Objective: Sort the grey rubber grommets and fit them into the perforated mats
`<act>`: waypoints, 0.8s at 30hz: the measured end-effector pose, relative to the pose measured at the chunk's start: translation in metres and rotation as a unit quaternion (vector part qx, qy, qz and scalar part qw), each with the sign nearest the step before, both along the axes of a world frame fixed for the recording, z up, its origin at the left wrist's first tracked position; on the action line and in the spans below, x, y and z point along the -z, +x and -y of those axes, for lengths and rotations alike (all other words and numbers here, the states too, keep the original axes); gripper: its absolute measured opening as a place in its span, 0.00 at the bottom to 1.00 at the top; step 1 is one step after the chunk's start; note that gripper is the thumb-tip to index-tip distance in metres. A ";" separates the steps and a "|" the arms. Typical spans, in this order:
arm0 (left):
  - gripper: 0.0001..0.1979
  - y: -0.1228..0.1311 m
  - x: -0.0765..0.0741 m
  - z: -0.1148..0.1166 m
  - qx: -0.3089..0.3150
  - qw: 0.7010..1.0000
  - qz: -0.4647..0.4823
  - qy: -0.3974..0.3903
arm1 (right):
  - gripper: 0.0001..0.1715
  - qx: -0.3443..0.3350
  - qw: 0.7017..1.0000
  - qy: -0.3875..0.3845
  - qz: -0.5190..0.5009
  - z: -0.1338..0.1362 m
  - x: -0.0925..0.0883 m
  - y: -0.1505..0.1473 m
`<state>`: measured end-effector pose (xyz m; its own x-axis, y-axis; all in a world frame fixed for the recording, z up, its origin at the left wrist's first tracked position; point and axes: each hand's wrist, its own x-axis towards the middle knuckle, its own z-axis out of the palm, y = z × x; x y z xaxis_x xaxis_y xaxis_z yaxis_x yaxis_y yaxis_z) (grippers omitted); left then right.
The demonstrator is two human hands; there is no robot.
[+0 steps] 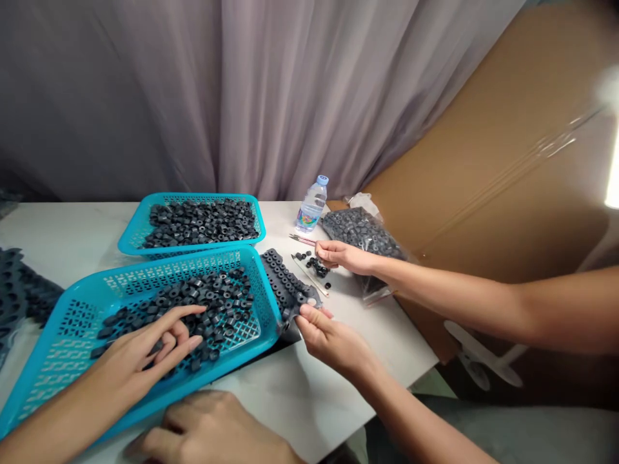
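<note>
My left hand (145, 351) reaches from the lower left into the near turquoise basket (58, 335). Its fingers lie spread on the small black rubber rings (213, 296) there. My right hand (213, 428) rests knuckles up on the white table (309, 399) at the bottom edge. Its fingers are curled under, hiding anything inside. A co-worker's two arms come in from the right. Their nearer hand (329, 338) pinches the end of a black rubber strip (285, 283) full of rings. Their farther hand (341, 254) touches loose rings (316, 264) beside a thin stick.
A second turquoise basket (140, 222) full of rings stands behind the first. A water bottle (312, 205) and a clear bag of rings (360, 231) stand at the table's back right. More black strips (22, 290) lie at the left. A cardboard sheet (483, 167) leans on the right.
</note>
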<state>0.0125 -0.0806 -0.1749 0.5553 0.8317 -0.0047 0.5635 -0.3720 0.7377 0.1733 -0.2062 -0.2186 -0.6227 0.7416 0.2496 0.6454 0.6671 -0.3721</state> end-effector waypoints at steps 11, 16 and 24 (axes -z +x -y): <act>0.34 0.006 -0.012 0.001 -0.004 0.996 -0.024 -0.089 | 0.17 -0.003 1.000 0.009 0.013 0.000 -0.002 0.001; 0.34 0.008 -0.012 0.002 -0.006 0.995 -0.030 -0.095 | 0.16 -0.002 1.000 0.016 -0.001 0.000 0.000 0.000; 0.38 0.010 -0.014 0.002 -0.001 0.991 -0.051 -0.128 | 0.15 -0.002 1.000 0.009 0.015 -0.001 -0.001 -0.001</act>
